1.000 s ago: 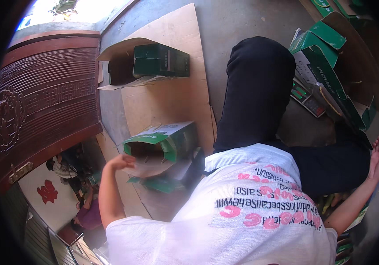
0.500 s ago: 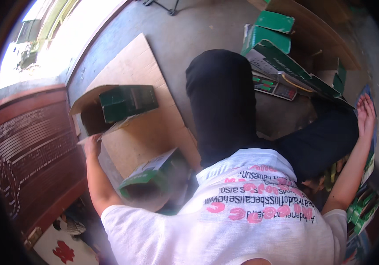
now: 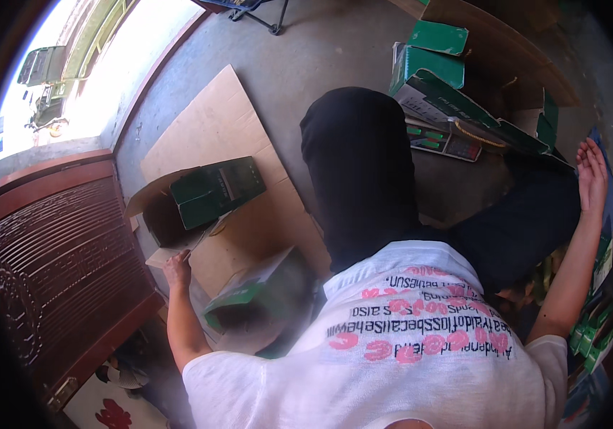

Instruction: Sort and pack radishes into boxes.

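Observation:
An opened cardboard box (image 3: 228,187) with a dark green outside and brown inside lies on its side to my left, on a flat brown cardboard sheet (image 3: 210,121). My left hand (image 3: 178,269) pinches the edge of its near flap, and the box's mouth faces left. Nearer to me stands another green box (image 3: 246,294), its lower part blurred. Out to the right, my right hand (image 3: 592,175) is held palm up with its fingers stretched and nothing in it. Something blue (image 3: 609,193) lies right beside that hand.
A large open green carton (image 3: 457,107) with a rope handle (image 3: 472,134) sits at the far right, above a scale (image 3: 457,146). Green packets (image 3: 596,332) are at my right side. A carved wooden panel (image 3: 56,250) stands at the left, and a folding stand's leg (image 3: 274,27) at the back.
My left hand has shifted right and nearer to me, pulling the opened box with it. The right hand stays stretched out in nearly the same place.

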